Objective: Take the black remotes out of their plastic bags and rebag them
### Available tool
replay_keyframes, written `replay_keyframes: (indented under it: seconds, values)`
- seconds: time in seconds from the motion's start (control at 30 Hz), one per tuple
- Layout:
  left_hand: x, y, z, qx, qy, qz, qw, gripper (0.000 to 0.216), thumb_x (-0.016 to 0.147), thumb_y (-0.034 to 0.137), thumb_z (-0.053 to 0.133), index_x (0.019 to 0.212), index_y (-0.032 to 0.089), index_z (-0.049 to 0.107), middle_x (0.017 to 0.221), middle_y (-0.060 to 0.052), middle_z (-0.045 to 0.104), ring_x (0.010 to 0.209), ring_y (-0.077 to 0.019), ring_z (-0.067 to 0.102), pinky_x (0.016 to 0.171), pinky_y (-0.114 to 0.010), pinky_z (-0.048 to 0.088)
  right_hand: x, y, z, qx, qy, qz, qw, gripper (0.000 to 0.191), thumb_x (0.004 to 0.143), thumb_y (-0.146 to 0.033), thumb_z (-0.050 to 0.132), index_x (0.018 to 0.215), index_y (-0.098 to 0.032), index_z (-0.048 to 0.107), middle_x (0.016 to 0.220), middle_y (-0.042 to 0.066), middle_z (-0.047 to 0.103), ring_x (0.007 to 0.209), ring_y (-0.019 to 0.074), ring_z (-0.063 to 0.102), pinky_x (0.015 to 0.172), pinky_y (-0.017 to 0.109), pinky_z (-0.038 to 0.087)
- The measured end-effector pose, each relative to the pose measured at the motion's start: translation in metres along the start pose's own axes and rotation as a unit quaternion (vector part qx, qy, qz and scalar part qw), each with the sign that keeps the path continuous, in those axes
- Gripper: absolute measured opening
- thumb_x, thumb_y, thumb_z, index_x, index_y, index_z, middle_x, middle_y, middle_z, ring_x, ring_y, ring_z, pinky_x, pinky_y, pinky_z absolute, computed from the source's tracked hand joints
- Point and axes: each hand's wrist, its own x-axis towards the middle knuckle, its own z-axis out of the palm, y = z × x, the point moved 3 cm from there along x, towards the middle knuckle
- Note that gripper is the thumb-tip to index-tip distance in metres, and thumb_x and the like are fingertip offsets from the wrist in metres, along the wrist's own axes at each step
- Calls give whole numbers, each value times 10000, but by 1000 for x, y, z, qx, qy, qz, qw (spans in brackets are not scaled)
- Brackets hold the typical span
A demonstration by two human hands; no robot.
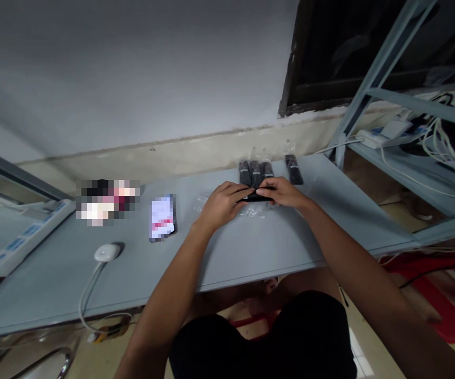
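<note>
My left hand [226, 202] and my right hand [284, 192] meet over the table, their fingers closed on the two ends of a slim black remote control [259, 195]. It lies crosswise between them, partly covered by the fingers. Crumpled clear plastic bags [253, 211] lie under and beside my hands. Just behind, a row of 3 similar black remote controls [255, 171] in clear bags rests side by side. Another bagged remote control [294, 169] lies apart, to the right of the row.
Left of my hands lies a lit phone [162, 218]. Farther left are a white corded device [107, 252], a blurred-out item [107, 204] and a power strip [30, 239]. A metal rack [425, 105] with tangled cables stands at right; a wall closes off the back.
</note>
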Motion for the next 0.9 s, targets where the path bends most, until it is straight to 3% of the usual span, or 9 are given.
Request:
replay_keyframes:
  seconds: [0.3, 0.43, 0.53, 0.63, 0.77, 0.83, 0.9]
  values:
    - [-1, 1, 1, -6, 21, 24, 999, 361, 1041, 305, 610, 1389, 258, 693, 1335, -95, 738, 1158, -255, 664, 1040, -471, 564, -2, 2, 0, 18, -32, 28, 999, 477, 747, -603, 846, 766, -226, 554, 557, -59, 549, 443, 109, 517, 389, 213, 329]
    - [0, -3, 5, -7, 48, 47, 998, 357, 1034, 300, 626, 1377, 234, 696, 1320, -111, 745, 1138, -264, 676, 1013, -478, 571, 0, 3, 3, 18, -27, 17, 999, 439, 811, -620, 787, 812, -221, 604, 595, -36, 592, 471, 133, 539, 432, 248, 379]
    - [2, -3, 7, -8, 63, 47, 997, 373, 1028, 292, 640, 1396, 239, 670, 1325, -96, 747, 1174, -260, 673, 1025, -468, 561, 2, -1, 7, 45, -15, -45, 998, 372, 868, -562, 754, 1017, -222, 745, 933, 43, 765, 760, 195, 702, 668, 317, 540]
    - [4, 2, 3, 17, 103, 23, 994, 325, 1021, 279, 649, 1343, 253, 690, 1334, -84, 745, 1292, -278, 625, 1112, -510, 497, 5, -1, 8, 91, -7, -63, 994, 380, 827, -502, 813, 1099, -237, 790, 1128, 55, 788, 1029, 236, 719, 927, 370, 533]
    - [5, 9, -11, 24, 182, -22, 983, 187, 998, 341, 682, 1146, 248, 749, 1283, -93, 748, 1325, -295, 592, 1149, -517, 450, 11, 10, -2, 189, 72, -9, 979, 386, 739, -494, 871, 980, -217, 750, 920, 17, 775, 814, 191, 699, 799, 341, 530]
    - [5, 10, -11, -11, 142, -11, 990, 353, 936, 438, 758, 1225, 240, 725, 1314, -111, 724, 1303, -300, 608, 1137, -497, 467, 14, 16, -9, 234, 106, -8, 966, 411, 699, -469, 895, 957, -229, 684, 870, -5, 753, 746, 171, 674, 711, 313, 517]
    - [3, 10, -5, -43, 59, -1, 997, 642, 842, 529, 835, 1382, 232, 653, 1401, -137, 679, 1323, -319, 608, 1141, -500, 472, 16, 20, -15, 251, 128, -19, 959, 488, 673, -435, 913, 1030, -255, 633, 859, -21, 742, 717, 162, 656, 652, 290, 501]
